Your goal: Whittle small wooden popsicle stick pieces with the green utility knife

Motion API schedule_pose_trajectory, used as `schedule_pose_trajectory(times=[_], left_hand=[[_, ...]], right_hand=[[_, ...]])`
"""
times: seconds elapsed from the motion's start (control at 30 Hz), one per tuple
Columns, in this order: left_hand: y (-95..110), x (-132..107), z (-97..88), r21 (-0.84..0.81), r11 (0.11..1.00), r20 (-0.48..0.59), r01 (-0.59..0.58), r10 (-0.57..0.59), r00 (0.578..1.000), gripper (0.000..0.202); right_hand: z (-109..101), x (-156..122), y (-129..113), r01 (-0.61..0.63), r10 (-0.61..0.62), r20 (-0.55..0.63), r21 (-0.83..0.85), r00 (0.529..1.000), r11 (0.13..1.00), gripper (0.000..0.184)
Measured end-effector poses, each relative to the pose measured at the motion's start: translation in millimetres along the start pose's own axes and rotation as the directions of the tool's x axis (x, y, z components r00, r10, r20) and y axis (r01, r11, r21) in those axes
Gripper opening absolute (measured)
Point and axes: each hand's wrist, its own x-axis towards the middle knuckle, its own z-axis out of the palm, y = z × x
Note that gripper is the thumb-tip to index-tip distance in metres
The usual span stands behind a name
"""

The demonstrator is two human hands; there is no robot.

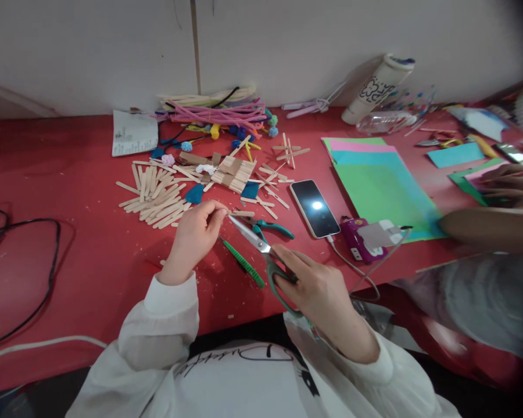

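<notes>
My left hand [196, 232] is closed in a pinch, and whatever its thumb and forefinger hold is too small to make out. Just past those fingertips a short piece of wooden craft stick [243, 213] shows; I cannot tell if it is held or lying behind. My right hand [316, 284] grips the grey-green handles of a pair of scissors [255, 239], whose blade tips reach the left fingertips. Between the hands lies a green ridged-handled tool [245, 264], possibly a craft knife. Teal-handled pliers [274, 227] rest just behind the scissors, partly covered.
Craft sticks [157, 200] are heaped behind my left hand, near a joined stick panel [234, 173]. Pipe cleaners [222, 113] line the wall. A phone [315, 208], purple adapter [362, 239] and coloured paper [375, 180] lie rightward. Another person's hand [512, 183] is at far right.
</notes>
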Motion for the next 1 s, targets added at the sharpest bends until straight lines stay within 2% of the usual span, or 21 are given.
schedule_pose_trajectory(times=[0.07,0.13,0.2,0.23,0.3,0.37,0.47,0.6,0.7,0.8,0.9,1.0], left_hand=[[-1.7,0.8,0.5,-0.017,0.999,-0.051,0.031,-0.032,0.998,0.015],[-3.7,1.3,0.4,-0.041,0.998,-0.080,0.057,-0.060,0.995,0.017],[-4.7,1.4,0.2,-0.128,0.988,-0.078,0.083,-0.093,0.993,0.020],[-4.6,1.2,0.3,-0.195,0.976,-0.067,0.095,-0.110,0.992,0.020],[-3.6,0.8,1.2,-0.335,0.936,-0.029,0.111,-0.129,0.991,0.017],[-2.0,0.3,2.8,-0.419,0.902,-0.008,0.109,-0.123,0.992,0.014],[0.4,-0.3,5.4,-0.475,0.875,-0.009,0.093,-0.111,0.994,0.013],[2.4,-0.5,7.9,-0.557,0.828,-0.012,0.068,-0.090,0.996,0.013],[1.6,-0.5,8.2,-0.543,0.839,-0.057,0.046,-0.091,0.994,0.013],[-0.3,-0.4,5.7,-0.425,0.905,-0.112,0.003,-0.056,0.992,0.016],[-1.5,0.1,0.8,-0.213,0.969,-0.166,-0.125,0.090,0.982,0.019],[-1.4,1.0,-3.3,-0.069,0.965,-0.181,-0.253,0.237,0.955,0.019]], right_hand=[[-0.3,-1.4,-1.7,-0.050,0.033,0.092,0.183,0.995,0.982,0.034],[-2.1,-1.5,-3.5,-0.190,0.111,0.212,0.401,0.971,0.896,0.032],[-5.6,0.1,-5.0,-0.362,0.194,0.326,0.604,0.925,0.710,0.028],[-7.8,1.2,-5.8,-0.434,0.210,0.388,0.688,0.897,0.582,0.029],[-11.7,2.9,-8.1,-0.520,0.160,0.496,0.797,0.854,0.307,0.034],[-12.8,2.6,-12.1,-0.564,0.040,0.563,0.822,0.825,0.081,0.038],[-6.2,-2.0,-20.7,-0.595,-0.114,0.584,0.791,0.803,-0.140,0.041],[8.0,-7.6,-31.1,-0.547,-0.096,0.554,0.751,0.827,-0.370,0.043],[12.0,-6.9,-33.7,-0.538,-0.151,0.531,0.722,0.834,-0.436,0.046],[11.7,-5.7,-33.1,-0.589,-0.199,0.567,0.675,0.799,-0.444,0.049],[11.9,-7.1,-32.2,-0.606,-0.206,0.584,0.656,0.785,-0.449,0.054],[11.6,-9.0,-32.6,-0.610,-0.193,0.592,0.664,0.782,-0.433,0.056]])
